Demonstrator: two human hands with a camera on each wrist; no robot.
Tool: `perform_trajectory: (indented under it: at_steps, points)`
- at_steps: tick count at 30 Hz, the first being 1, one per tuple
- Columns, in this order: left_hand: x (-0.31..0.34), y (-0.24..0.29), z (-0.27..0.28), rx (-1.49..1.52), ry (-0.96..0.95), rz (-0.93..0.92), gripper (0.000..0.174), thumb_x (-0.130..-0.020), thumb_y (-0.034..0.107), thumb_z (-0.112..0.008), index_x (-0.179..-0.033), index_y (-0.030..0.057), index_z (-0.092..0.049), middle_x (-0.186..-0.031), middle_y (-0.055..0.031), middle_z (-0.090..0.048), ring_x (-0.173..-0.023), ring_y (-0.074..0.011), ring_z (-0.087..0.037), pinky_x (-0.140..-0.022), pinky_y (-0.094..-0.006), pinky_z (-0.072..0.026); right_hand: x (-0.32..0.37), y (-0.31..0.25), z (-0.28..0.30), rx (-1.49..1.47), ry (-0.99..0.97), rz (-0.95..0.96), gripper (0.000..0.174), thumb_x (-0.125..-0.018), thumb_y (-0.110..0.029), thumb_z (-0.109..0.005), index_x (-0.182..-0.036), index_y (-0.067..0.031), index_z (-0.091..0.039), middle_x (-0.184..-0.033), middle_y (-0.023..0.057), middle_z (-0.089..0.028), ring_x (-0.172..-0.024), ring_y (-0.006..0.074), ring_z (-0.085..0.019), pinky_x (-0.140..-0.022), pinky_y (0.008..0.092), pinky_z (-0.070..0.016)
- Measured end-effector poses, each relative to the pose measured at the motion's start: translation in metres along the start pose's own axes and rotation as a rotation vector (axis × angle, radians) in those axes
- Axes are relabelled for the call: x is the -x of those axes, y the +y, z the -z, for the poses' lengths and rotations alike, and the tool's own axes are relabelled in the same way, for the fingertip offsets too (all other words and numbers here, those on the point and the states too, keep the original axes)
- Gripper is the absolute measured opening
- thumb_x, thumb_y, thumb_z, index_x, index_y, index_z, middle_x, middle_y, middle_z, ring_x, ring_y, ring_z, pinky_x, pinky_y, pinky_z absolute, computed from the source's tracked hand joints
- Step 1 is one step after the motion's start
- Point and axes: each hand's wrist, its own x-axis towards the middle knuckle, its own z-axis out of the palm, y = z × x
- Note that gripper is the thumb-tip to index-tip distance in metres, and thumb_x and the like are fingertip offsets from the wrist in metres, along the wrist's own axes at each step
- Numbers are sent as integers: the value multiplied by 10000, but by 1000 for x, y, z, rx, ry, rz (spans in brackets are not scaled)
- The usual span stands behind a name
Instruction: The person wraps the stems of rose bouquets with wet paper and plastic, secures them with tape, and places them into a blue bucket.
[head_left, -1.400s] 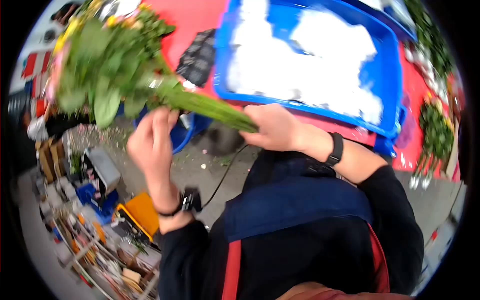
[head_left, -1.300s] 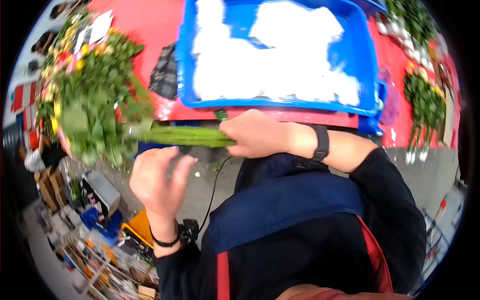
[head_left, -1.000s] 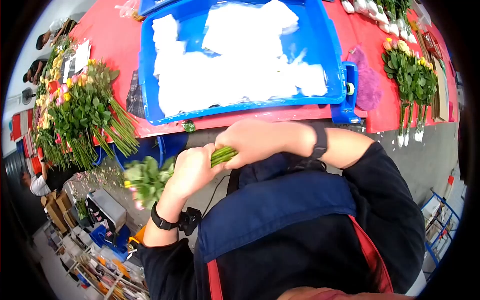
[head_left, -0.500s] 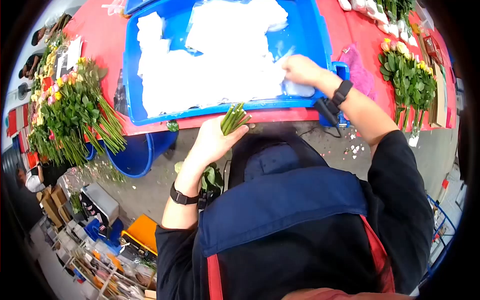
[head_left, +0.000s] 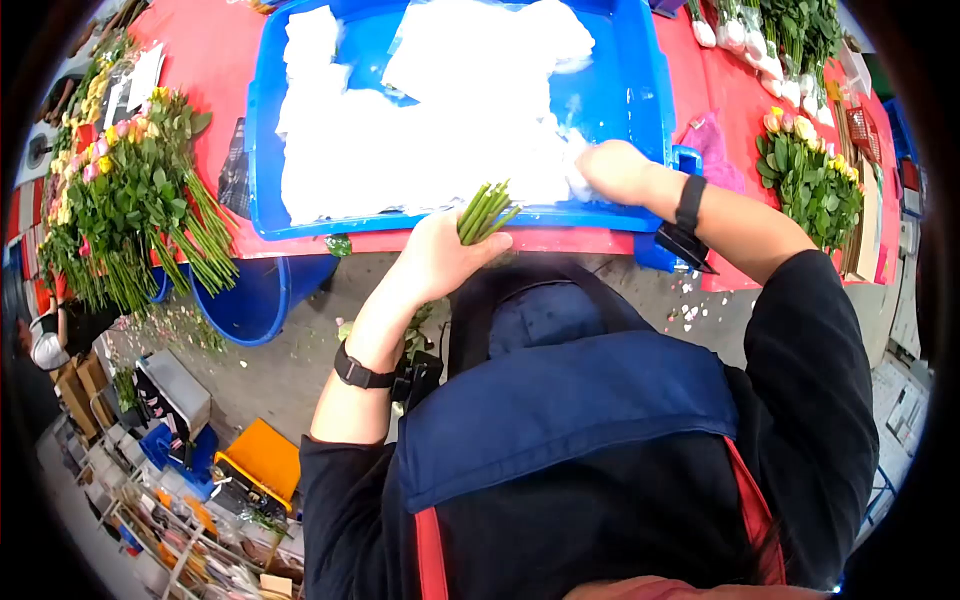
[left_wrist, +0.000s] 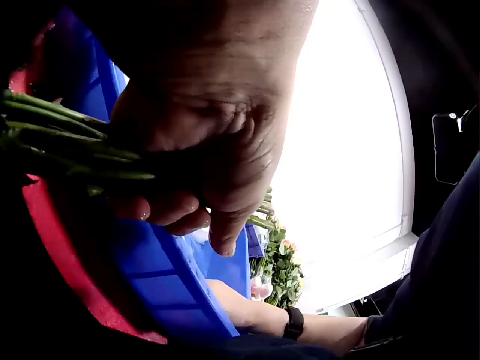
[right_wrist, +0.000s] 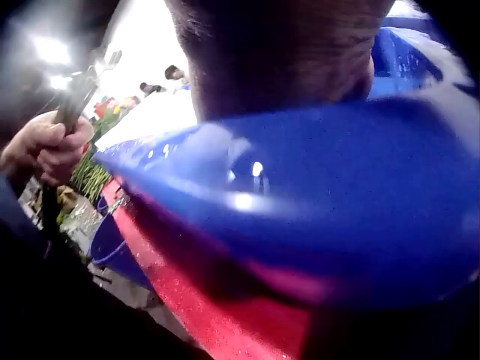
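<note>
My left hand [head_left: 435, 258] grips a bunch of rose stems [head_left: 487, 212], their cut green ends pointing up beside the thumb. Leaves [head_left: 418, 332] of that bunch show below the hand, by my apron. In the left wrist view the stems [left_wrist: 60, 135] poke out past the curled fingers. My right hand [head_left: 618, 172] reaches over the front of a blue tub [head_left: 662, 95], its fingertips at the white cotton-like wads [head_left: 450, 140] inside. The tub wall [right_wrist: 337, 195] hides those fingers in the right wrist view, so I cannot tell what they hold.
Bunches of roses [head_left: 130, 200] lie on the red table [head_left: 205, 60] at left, stems over the edge. More roses [head_left: 810, 190] lie at right near a pink cloth [head_left: 710, 150]. A blue bucket [head_left: 245, 300] stands below the table; an orange crate [head_left: 262, 460] is lower left.
The rose bunch passed from my right hand to my left and turned from lying level to stem ends up. My right hand moved into the tub's right side, at the white wads.
</note>
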Motion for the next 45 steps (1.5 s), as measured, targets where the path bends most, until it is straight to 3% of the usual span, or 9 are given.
perform_trajectory:
  at_steps: [2, 9, 14, 17, 19, 27, 31, 34, 45]
  points:
    - [-3, 6, 8, 73, -60, 68, 296, -884, 289, -667, -828, 20, -559, -588, -33, -520, -485, -110, -504, -448, -292, -413, -4, 10, 15, -266, 85, -96, 191, -697, -98, -571, -813, 10, -678, -785, 265, -635, -766, 396, -647, -714, 457, -519]
    - [-15, 5, 12, 310, -185, 147, 289, -902, 266, -638, -739, 59, -519, -557, 4, -489, -432, -89, -454, -402, -257, -375, 23, -13, 56, -1950, 137, -406, 460, -768, 11, -466, -1219, 32, -550, -1068, 108, -646, -981, 204, -625, -821, 323, -513]
    - [-23, 3, 9, 334, -185, 134, 303, -895, 275, -644, -715, 63, -524, -550, 1, -493, -427, -91, -459, -391, -257, -371, 29, -51, 100, -1453, 515, -161, 417, -802, -50, -555, -1210, 31, -537, -1068, 113, -645, -942, 252, -640, -867, 348, -494]
    - [-28, 10, 7, 351, -126, 147, 325, -875, 278, -665, -691, 40, -543, -538, -6, -496, -423, -96, -466, -385, -264, -374, 33, -111, 119, -384, 547, -109, 465, -801, -173, -668, -1199, 37, -553, -1009, 196, -626, -947, 337, -619, -875, 386, -491]
    - [-31, 18, 7, 354, -49, 209, 341, -860, 273, -683, -672, 20, -554, -527, -10, -496, -420, -99, -472, -383, -270, -379, 29, -141, 108, -282, 680, 81, 592, -740, -265, -759, -1207, 36, -554, -1020, 217, -587, -1011, 370, -572, -889, 435, -468]
    - [-21, 22, -2, 556, -119, 8, 243, -904, 219, -614, -768, 24, -561, -518, -32, -513, -409, -117, -472, -390, -259, -373, 3, -123, 72, -1116, 758, 80, 453, -846, -137, -650, -1278, -42, -556, -1216, 132, -572, -1192, 307, -505, -1023, 355, -386]
    - [-28, 12, -10, 830, -111, 111, 379, -996, 369, -351, -895, 50, -528, -579, -43, -501, -432, -142, -476, -394, -276, -376, 3, -121, 73, -1486, 661, -2, 576, -851, -144, -665, -1379, -77, -444, -1252, 125, -554, -1184, 248, -516, -1016, 335, -400]
    - [-34, 13, -16, 874, -124, 129, 408, -1024, 371, -294, -889, 52, -510, -605, -61, -520, -412, -129, -451, -353, -269, -356, -1, -123, 65, -2243, 447, 211, 660, -821, -149, -713, -1395, -72, -396, -1221, 124, -564, -1122, 219, -551, -941, 332, -463]
    - [-45, 23, -32, 858, 61, 26, 413, -1011, 368, -422, -865, 22, -594, -623, -59, -580, -447, -144, -522, -425, -267, -437, -5, -112, 44, -2286, 510, -25, 644, -780, -172, -758, -1323, -63, -430, -1145, 100, -617, -907, 138, -604, -716, 255, -512]
